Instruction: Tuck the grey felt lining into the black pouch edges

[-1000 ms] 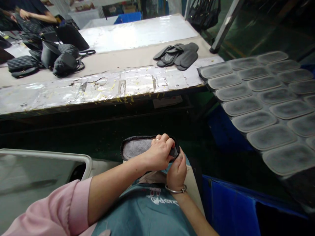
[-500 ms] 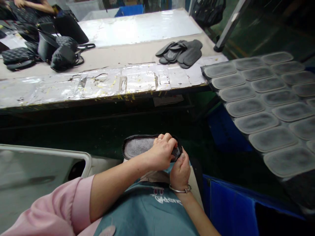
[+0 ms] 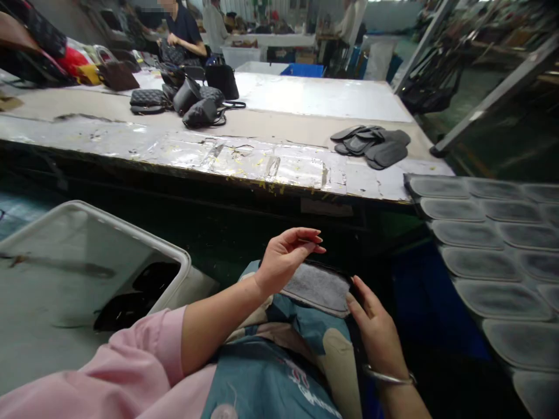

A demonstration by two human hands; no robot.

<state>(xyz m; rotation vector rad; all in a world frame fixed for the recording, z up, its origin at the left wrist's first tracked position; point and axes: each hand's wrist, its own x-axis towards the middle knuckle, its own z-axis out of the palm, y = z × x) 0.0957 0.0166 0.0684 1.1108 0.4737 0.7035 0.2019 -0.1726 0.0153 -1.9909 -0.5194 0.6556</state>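
Note:
An oval grey panel (image 3: 321, 289) with a dark rim rests over my lap, on the apron. My right hand (image 3: 378, 331) grips its right end between thumb and fingers. Above the panel's far left part, my left hand (image 3: 288, 256) is raised, thumb and fingertips drawn together in a pinch. Whatever it may hold is too small to make out. The hand and forearm cover the panel's left end.
A white bin (image 3: 170, 247) with dark pieces inside stands at my left. Rows of similar oval pieces lie on a rack (image 3: 493, 250) at right. Across the worktable (image 3: 279, 125) are black bags (image 3: 203, 110) and a pile of dark ovals (image 3: 375, 145). A person (image 3: 186, 29) handles a bag beyond.
My left hand has lifted off the panel and pinches in the air. My right hand has moved right and holds the panel's end, and the panel has tilted. The view has swung left and up.

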